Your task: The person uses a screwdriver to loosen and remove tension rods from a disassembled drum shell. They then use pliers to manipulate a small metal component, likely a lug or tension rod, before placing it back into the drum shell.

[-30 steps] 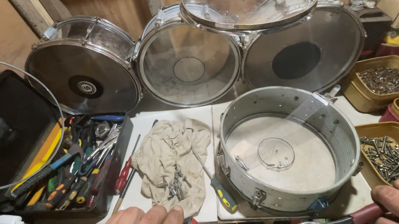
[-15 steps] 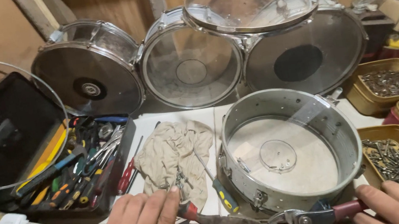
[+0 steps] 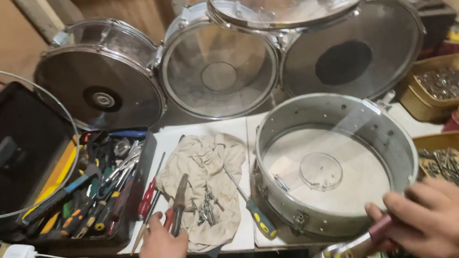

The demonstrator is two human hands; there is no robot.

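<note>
toolbox point(image 3: 77, 196): left of cloth point(image 3: 204, 182)
pliers point(image 3: 176, 208): on cloth, left hand point(image 3: 161, 256) touching
drum shell point(image 3: 333, 161): right of cloth
trays point(image 3: 449, 82): far right
drums point(image 3: 216, 66): behind

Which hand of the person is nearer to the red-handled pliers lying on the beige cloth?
The left hand. Its fingertips reach the handles of the red-handled pliers on the beige cloth. The right hand is far off, beside the metal drum shell, holding a red-handled tool.
</note>
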